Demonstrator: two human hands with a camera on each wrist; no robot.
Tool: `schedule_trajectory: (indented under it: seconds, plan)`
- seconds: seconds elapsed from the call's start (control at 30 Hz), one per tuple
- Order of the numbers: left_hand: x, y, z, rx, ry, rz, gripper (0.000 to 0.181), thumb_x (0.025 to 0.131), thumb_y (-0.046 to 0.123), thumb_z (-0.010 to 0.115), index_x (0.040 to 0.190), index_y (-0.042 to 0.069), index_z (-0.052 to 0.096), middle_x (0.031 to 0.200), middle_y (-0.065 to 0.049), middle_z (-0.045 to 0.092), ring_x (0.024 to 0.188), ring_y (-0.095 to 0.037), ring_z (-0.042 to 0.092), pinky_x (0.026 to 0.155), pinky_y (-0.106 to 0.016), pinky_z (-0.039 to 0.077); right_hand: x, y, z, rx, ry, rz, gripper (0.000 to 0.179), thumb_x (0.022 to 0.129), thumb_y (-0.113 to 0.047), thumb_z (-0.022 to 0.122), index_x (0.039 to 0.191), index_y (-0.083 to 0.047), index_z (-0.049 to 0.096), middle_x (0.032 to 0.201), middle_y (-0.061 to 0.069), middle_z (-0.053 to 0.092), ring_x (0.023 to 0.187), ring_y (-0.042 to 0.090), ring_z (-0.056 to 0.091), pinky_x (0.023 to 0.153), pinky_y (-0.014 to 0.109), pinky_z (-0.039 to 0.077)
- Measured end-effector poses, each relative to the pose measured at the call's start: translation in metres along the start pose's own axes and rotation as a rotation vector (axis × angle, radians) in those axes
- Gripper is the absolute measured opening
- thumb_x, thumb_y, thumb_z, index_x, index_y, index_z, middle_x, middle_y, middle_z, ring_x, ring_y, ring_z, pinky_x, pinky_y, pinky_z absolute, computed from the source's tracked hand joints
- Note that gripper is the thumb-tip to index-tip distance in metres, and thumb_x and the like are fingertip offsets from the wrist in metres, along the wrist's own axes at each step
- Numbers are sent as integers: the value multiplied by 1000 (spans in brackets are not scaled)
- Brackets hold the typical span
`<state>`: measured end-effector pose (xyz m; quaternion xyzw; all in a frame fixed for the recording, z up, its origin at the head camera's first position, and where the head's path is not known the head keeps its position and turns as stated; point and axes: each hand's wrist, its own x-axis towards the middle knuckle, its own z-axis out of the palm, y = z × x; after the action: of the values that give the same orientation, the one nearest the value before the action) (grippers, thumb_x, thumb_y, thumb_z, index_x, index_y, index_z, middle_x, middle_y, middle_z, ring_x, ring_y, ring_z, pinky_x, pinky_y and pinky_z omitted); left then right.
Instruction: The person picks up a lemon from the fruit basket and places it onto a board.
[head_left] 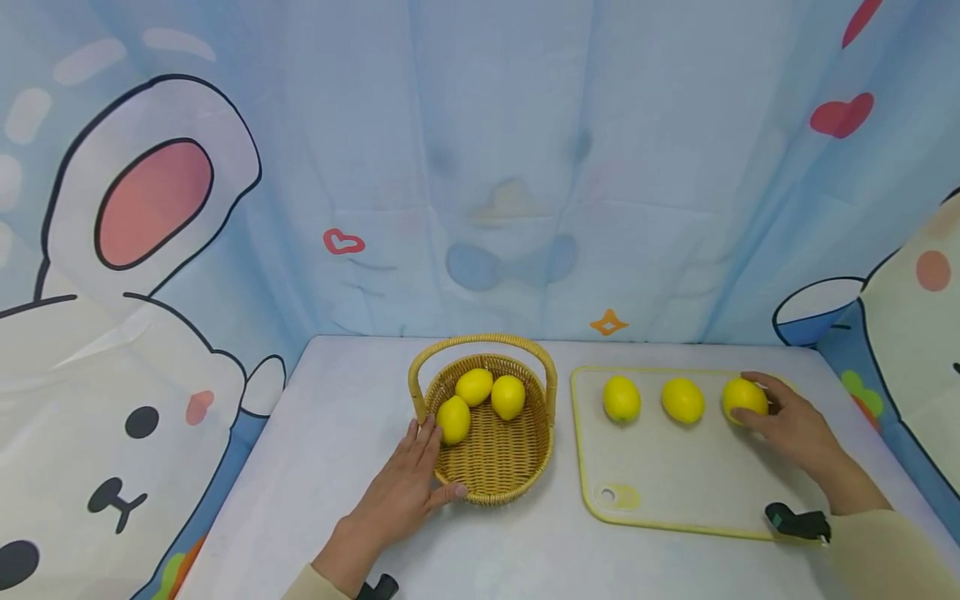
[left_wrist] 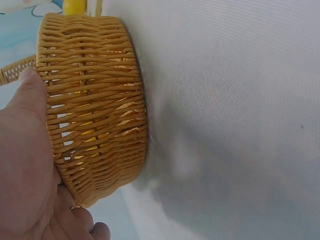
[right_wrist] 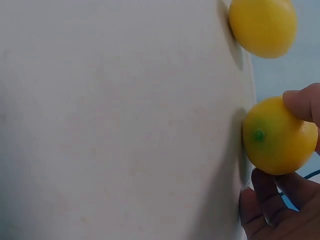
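A wicker basket [head_left: 491, 454] with a tall arched handle holds three yellow lemons, one of them a lemon [head_left: 453, 419] by its left wall. My left hand [head_left: 405, 487] rests against the basket's left front side, fingers extended along the rim and thumb on the front edge. In the left wrist view the woven wall [left_wrist: 95, 100] fills the space beside the palm. On the right, my right hand [head_left: 791, 425] pinches the rightmost lemon [right_wrist: 277, 137] between thumb and fingers, close over the cutting board [head_left: 675, 483]. Two more lemons, the middle one [head_left: 682, 401] and the left one [head_left: 622, 399], lie in line with it.
The board has a yellow-green edge and a small hole in its near left corner. A white cloth [head_left: 300, 467] covers the table. Behind it hangs a light blue curtain [head_left: 510, 167] with cartoon prints. Dark wrist camera mounts [head_left: 797, 522] sit at the sleeves.
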<state>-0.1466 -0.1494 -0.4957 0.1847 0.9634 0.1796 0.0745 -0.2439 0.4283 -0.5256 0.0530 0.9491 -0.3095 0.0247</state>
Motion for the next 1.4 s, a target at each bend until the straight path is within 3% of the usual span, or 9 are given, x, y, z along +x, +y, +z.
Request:
schedule_trajectory:
  seconds: [0.3,0.57,1.4]
  plan:
    - [0,-1,0,13,9,6,93,106,60,53,167,-1,19,177,-19,9,164,-39,4,131,-53,22,2,4,1,23,-34,-10,91,103,-49,65,165,2,21,147,43,35,116,57,46,87,64,50]
    - [0,-1,0,15,11,7,93,105,60,54,167,-2,20,177,-19,9,164,-39,4,131,-53,22,4,3,0,17,-60,-4,90,103,-42,65,165,3,19,148,43,33,113,55,45,88,65,51]
    - [1,-2,1,10,14,5,93,105,60,54,167,-1,20,177,-18,10,164,-39,4,131,-53,22,7,8,2,12,-43,-38,90,103,-42,67,164,4,20,148,42,34,111,53,47,85,59,52]
